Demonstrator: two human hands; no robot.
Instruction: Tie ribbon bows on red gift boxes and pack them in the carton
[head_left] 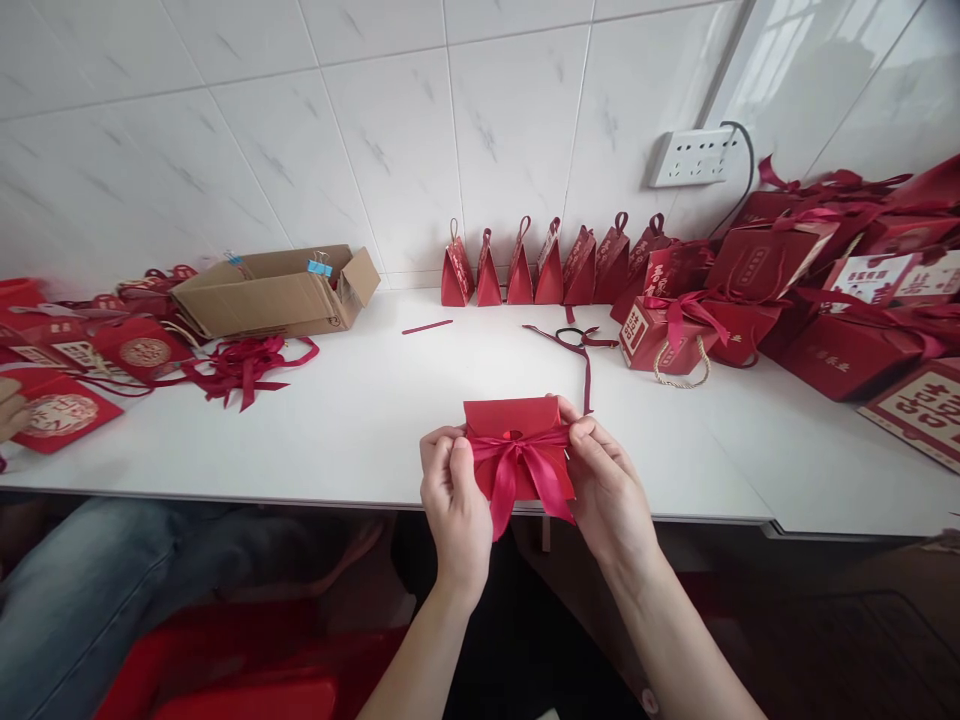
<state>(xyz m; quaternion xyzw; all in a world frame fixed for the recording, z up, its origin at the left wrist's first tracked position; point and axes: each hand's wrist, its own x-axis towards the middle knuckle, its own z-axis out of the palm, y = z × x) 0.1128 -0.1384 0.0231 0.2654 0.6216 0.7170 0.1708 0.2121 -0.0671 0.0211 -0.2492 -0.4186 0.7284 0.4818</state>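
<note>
Between my two hands is a small red gift box (517, 413), held at the table's front edge. A shiny crimson ribbon (517, 460) is tied round it in a bow, its two tails hanging down the front. My left hand (456, 490) grips the left side, thumb on the ribbon's left loop. On the right side, my right hand (604, 470) pinches the right loop between thumb and fingers, with other fingers behind the box. The fingers behind it are partly hidden.
Triangular red boxes (521, 275) line the wall. Scissors (571, 338) and ribbon strips lie before them. Finished red boxes (847, 340) pile up at right. A cardboard box (277, 300) and a ribbon heap (244, 370) are at left, near another person's hand (10, 408).
</note>
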